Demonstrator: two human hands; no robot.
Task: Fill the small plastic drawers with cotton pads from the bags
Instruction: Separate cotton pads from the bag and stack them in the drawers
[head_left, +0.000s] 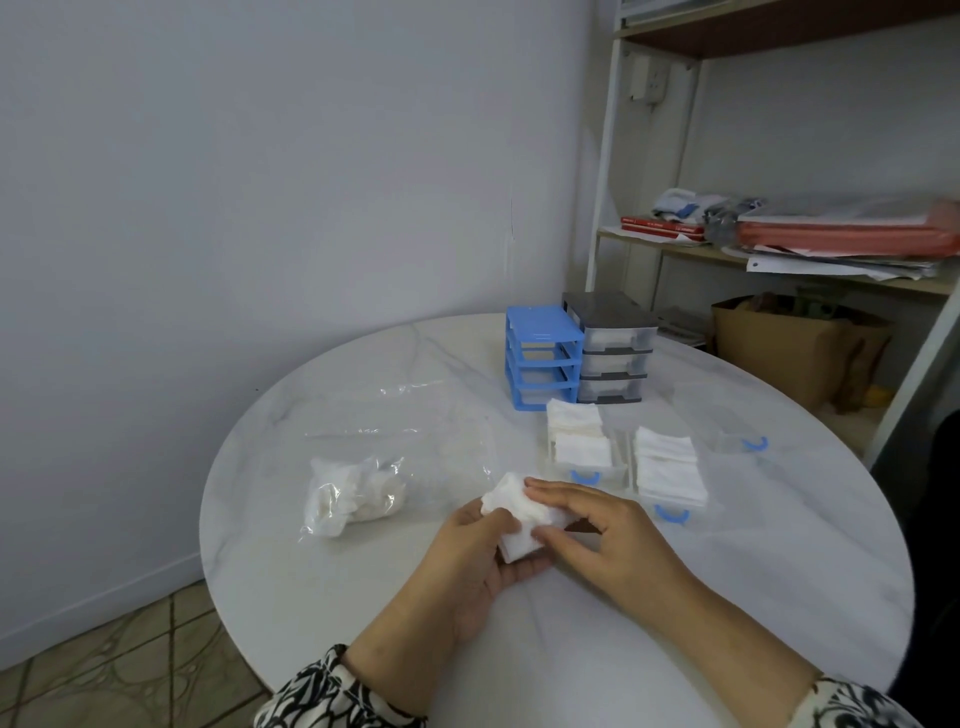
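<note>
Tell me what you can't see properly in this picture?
- Head view: how many cotton pads the hands hold; left hand and right hand cover most of the stack.
- Grey drawer unit: contents blur behind frosted fronts.
- Third clear drawer: too transparent to tell if filled.
- Shelf papers: blurred, cut off by the right edge.

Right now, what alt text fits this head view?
Both hands, left and right, hold a stack of cotton pads over a round white table. Beyond lie two pad-filled clear drawers, an empty drawer, a bag of pads, and blue and grey drawer frames.
</note>
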